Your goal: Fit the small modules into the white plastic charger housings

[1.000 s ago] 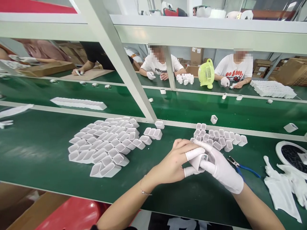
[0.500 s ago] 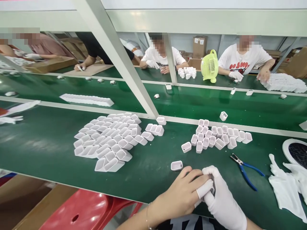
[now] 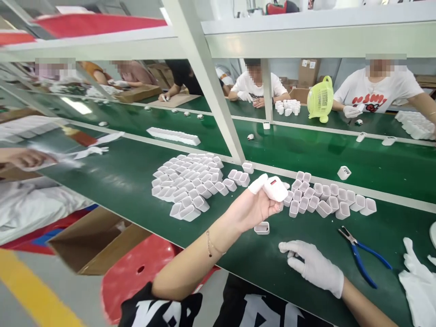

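My left hand [image 3: 254,208] is raised over the bench, fingers closed around a white plastic charger [image 3: 276,190] with a red slot in its face. White coverings sit on some of that hand's fingertips. Lower and to the right, my right hand [image 3: 315,267] wears a white glove; it is open over the green bench, thumb and fingers apart, and nothing shows in it. Between the two hands lies a single hollow white case [image 3: 262,228]. Beyond my left hand stand more open white cases [image 3: 316,193], and a larger cluster of white cases [image 3: 187,184] is to its left.
Blue-handled pliers [image 3: 361,259] and a white glove [image 3: 417,284] lie at the right. A slanted metal post [image 3: 218,95] rises from the rail. Past it runs a green belt [image 3: 299,143] carrying small parts. Co-workers sit opposite near a green fan [image 3: 320,100]; a co-worker's hand [image 3: 25,159] is at left.
My hands have parted. The left one has moved up and away with the charger, while the right has opened and stays low. The view has swung left.
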Tool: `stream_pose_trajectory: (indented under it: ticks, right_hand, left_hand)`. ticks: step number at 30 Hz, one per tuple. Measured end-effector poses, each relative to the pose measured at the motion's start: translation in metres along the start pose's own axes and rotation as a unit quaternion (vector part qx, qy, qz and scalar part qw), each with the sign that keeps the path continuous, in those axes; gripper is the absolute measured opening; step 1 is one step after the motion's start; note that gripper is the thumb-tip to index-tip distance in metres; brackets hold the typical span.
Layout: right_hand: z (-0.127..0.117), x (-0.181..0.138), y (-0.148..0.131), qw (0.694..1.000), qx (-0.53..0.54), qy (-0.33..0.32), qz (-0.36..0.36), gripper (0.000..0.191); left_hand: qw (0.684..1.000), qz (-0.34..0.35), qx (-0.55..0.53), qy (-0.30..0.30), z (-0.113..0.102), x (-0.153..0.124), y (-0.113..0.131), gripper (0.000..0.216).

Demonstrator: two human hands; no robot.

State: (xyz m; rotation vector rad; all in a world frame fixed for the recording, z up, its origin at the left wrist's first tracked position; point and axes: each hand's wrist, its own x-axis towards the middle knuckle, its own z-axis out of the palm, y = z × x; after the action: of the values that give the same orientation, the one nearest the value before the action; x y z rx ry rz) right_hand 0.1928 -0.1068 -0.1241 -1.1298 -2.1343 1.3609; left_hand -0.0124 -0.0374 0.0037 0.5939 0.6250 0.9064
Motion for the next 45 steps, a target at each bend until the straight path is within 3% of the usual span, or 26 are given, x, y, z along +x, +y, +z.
stream_pose_trajectory:
  ticks: [4,10,15,18,21,25,28,35,37,39,40,42,43,45]
  right_hand:
    - [0.0,-0.001,0.002,1.0,0.006,0.025,-0.011,0.033]
    - [0.002,-0.003,0.004,0.999,0.005,0.038,-0.008,0.031]
    - [0.006,0.006,0.02,0.989,-0.09,0.114,-0.032,0.03]
    - [0.004,0.012,0.03,0.979,-0.12,0.156,-0.051,0.03]
    - [0.001,0.016,0.031,0.976,-0.125,0.169,-0.053,0.03]
    - [-0.001,0.016,0.027,0.978,-0.124,0.165,-0.041,0.03]
    - [-0.002,0.016,0.025,0.978,-0.12,0.163,-0.052,0.032]
    - [-0.002,0.015,0.028,0.977,-0.119,0.163,-0.068,0.035]
    - [-0.003,0.014,0.027,0.977,-0.126,0.159,-0.068,0.034]
    - [-0.004,0.013,0.026,0.977,-0.139,0.151,-0.062,0.034]
    - [-0.004,0.012,0.024,0.977,-0.147,0.144,-0.056,0.033]
    - [-0.005,0.012,0.022,0.977,-0.166,0.126,-0.042,0.034]
    - [-0.006,0.012,0.021,0.977,-0.175,0.115,-0.036,0.035]
    - [-0.006,0.013,0.02,0.978,-0.185,0.097,-0.026,0.037]
  left_hand:
    - [0.998,-0.036,0.033,-0.035,0.009,-0.001,0.003,0.045]
    - [0.992,-0.019,0.109,-0.057,0.008,0.004,-0.002,0.047]
    - [0.985,0.116,0.125,-0.02,-0.004,0.048,0.012,0.046]
    - [0.99,0.108,0.086,0.033,-0.003,0.081,0.025,0.025]
    - [0.995,0.064,0.07,0.018,0.013,0.096,0.027,0.028]
    - [0.995,-0.044,0.07,-0.061,0.039,0.088,0.015,0.04]
    - [0.986,-0.069,0.104,-0.109,0.05,0.083,0.008,0.044]
    - [0.972,-0.038,0.185,-0.137,0.058,0.077,0.005,0.052]
    - [0.962,0.021,0.247,-0.114,0.055,0.07,0.006,0.054]
    - [0.922,0.151,0.355,-0.047,0.038,0.059,0.008,0.056]
    - [0.876,0.225,0.426,0.001,0.024,0.053,0.008,0.056]
    - [0.74,0.333,0.574,0.105,-0.015,0.039,0.006,0.052]
    - [0.674,0.349,0.633,0.152,-0.037,0.032,0.003,0.049]
    - [0.584,0.335,0.703,0.231,-0.08,0.018,-0.006,0.048]
